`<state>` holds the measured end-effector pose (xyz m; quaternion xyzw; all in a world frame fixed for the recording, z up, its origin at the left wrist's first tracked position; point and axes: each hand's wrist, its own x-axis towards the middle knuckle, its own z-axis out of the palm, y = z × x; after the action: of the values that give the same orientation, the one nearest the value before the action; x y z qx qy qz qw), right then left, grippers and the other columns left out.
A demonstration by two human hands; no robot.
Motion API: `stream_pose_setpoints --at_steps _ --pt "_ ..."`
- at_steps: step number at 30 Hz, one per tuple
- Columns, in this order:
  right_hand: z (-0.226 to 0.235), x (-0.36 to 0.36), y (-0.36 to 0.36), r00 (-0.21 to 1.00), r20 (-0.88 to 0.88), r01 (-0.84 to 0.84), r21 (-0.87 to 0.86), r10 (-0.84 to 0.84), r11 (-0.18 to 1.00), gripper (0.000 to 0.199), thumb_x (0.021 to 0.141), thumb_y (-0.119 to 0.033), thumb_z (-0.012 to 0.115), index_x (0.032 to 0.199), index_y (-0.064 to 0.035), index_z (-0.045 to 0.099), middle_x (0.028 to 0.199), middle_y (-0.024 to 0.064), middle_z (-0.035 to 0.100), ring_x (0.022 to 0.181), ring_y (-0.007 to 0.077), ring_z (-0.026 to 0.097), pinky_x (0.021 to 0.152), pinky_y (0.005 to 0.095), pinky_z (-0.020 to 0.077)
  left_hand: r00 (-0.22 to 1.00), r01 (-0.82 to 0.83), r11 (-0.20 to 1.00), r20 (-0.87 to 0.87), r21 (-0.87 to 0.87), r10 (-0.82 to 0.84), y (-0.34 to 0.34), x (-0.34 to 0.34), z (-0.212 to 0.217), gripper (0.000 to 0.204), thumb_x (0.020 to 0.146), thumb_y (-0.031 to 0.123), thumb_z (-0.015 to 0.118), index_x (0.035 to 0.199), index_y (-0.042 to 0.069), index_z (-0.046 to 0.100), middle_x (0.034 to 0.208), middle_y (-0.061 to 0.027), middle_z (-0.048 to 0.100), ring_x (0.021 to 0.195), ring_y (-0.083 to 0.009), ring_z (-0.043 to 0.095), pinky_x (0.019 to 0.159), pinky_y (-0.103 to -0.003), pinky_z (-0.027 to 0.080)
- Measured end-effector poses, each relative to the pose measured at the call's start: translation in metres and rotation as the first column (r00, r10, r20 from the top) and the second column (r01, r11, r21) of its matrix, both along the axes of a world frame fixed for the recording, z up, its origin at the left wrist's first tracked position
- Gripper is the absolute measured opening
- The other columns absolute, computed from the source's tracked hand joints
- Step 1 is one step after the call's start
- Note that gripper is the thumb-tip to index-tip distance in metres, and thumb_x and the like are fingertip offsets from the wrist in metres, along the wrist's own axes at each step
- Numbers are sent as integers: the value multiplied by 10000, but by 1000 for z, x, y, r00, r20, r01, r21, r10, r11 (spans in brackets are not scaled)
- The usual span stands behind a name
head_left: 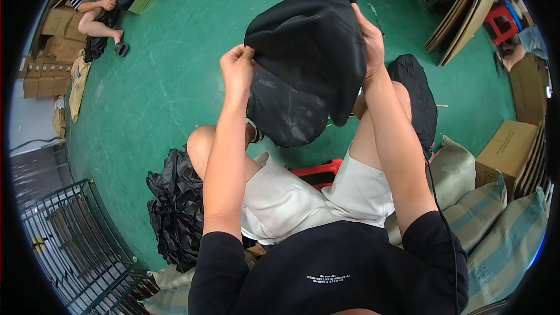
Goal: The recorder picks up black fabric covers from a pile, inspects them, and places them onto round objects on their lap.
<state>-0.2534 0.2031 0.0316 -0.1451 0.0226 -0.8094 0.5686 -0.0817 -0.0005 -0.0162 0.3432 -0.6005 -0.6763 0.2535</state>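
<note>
A black fabric cover [309, 46] with a rounded, sagging shape hangs in the air before my knees. My left hand [238, 71] pinches its left edge between thumb and fingers. My right hand [371, 46] grips the opposite side, fingers partly hidden behind the cloth. Below the cover is a dusty black piece with a rounded edge [289, 114]; whether it is joined to the cover I cannot tell. Beside my right leg stands a black cloth-covered bundle [415, 99]. Crumpled black plastic [175, 210] lies next to my left leg.
A red stool [318, 174] shows between my legs. Woven sacks [504, 245] and a cardboard box [506, 149] stand at right, flat cardboard sheets [466, 14] at far right. A green metal rack [81, 245] is at lower left. Another person [99, 9] sits at far left, handling black material.
</note>
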Motion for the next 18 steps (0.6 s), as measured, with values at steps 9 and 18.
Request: stream_pose_setpoints --at_steps 9,18 --pt "6 -5 3 994 -26 102 -114 -106 988 440 1065 -284 325 1229 32 584 1196 187 653 1091 303 645 995 427 507 561 679 568 -828 466 9 -21 24 42 538 1012 435 431 1317 6 541 1329 -213 561 1227 -334 548 1071 -480 421" --pt "1 -17 9 987 47 159 -117 -154 980 462 1064 -297 317 1278 37 554 1272 214 605 1150 325 612 1034 438 473 624 675 668 -725 314 -290 0 42 25 1092 644 486 870 1443 -44 347 1448 -198 446 1322 -342 459 1117 -488 365"
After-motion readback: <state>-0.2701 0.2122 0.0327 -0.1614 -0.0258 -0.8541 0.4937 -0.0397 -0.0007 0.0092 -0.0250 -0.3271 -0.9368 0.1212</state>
